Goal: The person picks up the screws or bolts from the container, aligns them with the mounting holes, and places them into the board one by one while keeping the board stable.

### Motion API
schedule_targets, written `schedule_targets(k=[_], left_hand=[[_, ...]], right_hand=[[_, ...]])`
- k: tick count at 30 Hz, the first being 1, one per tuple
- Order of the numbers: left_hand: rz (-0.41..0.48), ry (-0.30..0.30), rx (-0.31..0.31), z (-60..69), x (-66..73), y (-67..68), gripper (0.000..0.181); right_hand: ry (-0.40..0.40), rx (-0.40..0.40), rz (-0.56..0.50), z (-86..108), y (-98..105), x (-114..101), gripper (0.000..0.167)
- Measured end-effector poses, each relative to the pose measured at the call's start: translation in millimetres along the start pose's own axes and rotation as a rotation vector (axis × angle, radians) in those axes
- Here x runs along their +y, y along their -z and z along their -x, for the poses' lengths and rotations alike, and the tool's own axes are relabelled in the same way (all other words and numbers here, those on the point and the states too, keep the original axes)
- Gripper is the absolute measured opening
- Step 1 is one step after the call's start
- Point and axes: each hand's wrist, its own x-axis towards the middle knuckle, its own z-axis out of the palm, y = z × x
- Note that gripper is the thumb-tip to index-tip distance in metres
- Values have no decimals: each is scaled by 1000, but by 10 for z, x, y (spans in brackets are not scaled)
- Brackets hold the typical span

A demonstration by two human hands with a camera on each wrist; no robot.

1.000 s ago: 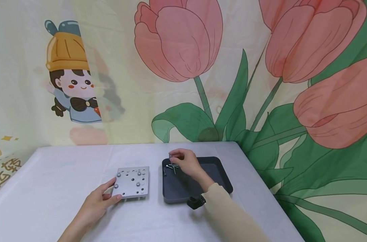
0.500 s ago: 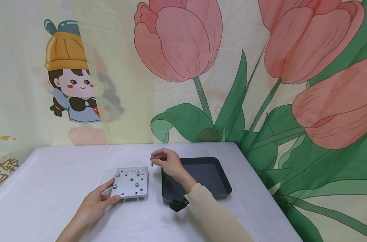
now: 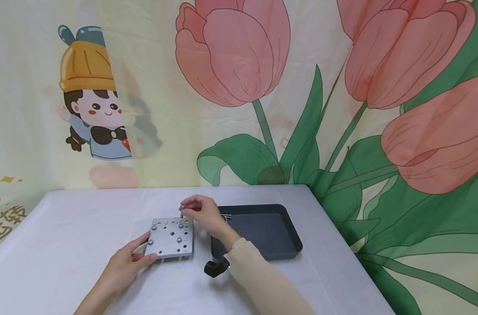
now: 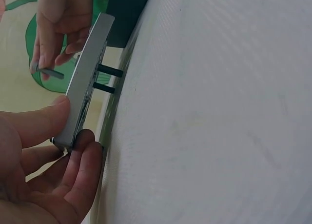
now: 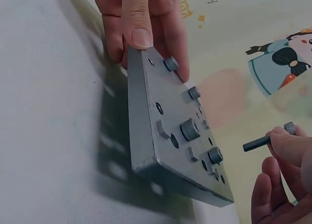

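Observation:
My left hand grips the near left edge of a silver metal plate, thumb on top and fingers beneath. Several socket-head bolts stand in holes of the plate, and the left wrist view shows two bolt shanks poking out below it. The plate is held off the tabletop, tilted. Above its far right corner, my right hand pinches another bolt by the head between thumb and fingers. That bolt's threaded end points toward the plate; in the right wrist view it is apart from the surface.
A dark grey tray stands right of the plate, under my right forearm. A few loose bolts lie at its far left, partly hidden by my hand. White cloth covers the table, and a tulip-printed curtain hangs behind.
My right hand has carried a bolt leftward from the tray to above the plate's far right corner. The left hand and plate have stayed in place.

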Motion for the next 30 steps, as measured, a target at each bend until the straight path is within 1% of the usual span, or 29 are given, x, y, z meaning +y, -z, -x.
schedule_targets(k=[6,11,17,23,30], left_hand=[[4,-1,-10,-14,8,-12,88],[14,-4,-11,-11,-1,3,88],[11,-10,-16,3,-19,20,89],[19,-5,-21,-3,3,31,91],[25,5,-32,-25,8,26,91]], right_hand=[[-34,14,60,-33,-147,-6,19],[-50,-6,60,-74,-244,12,19],[-19,-10,77,-123,-320,26,19],[1,-28,102,-149,-416,18,17],[-8,-26,106,-169,-499,12,17]])
